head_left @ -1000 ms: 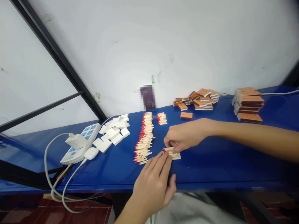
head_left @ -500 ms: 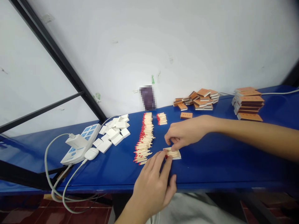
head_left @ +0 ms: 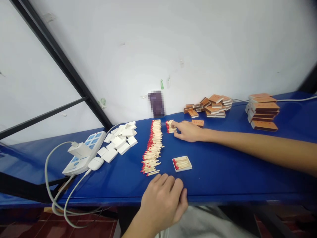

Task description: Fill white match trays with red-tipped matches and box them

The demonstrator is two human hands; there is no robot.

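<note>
My left hand (head_left: 163, 196) rests at the table's front edge, fingers curled into a loose fist with nothing showing in it. Just beyond it lies a white matchbox tray (head_left: 184, 169), partly filled with red-headed matches. My right hand (head_left: 189, 131) reaches over the small pile of matches (head_left: 170, 127); its index finger touches them, and the thumb is held apart below. The other fingers are folded under and partly hidden. To the left, a long row of matches (head_left: 154, 142) runs toward me, heads pointing left.
Several white trays (head_left: 119, 142) are heaped at left, beside a power strip (head_left: 95, 143) with a charger and cables. Orange matchbox sleeves (head_left: 215, 105) are piled against the wall, one apart (head_left: 197, 123). More matchboxes (head_left: 264, 110) are stacked far right.
My right hand has left the tray and moved up to the small match pile. My left hand has drawn back toward the edge and curled its fingers, leaving the tray uncovered.
</note>
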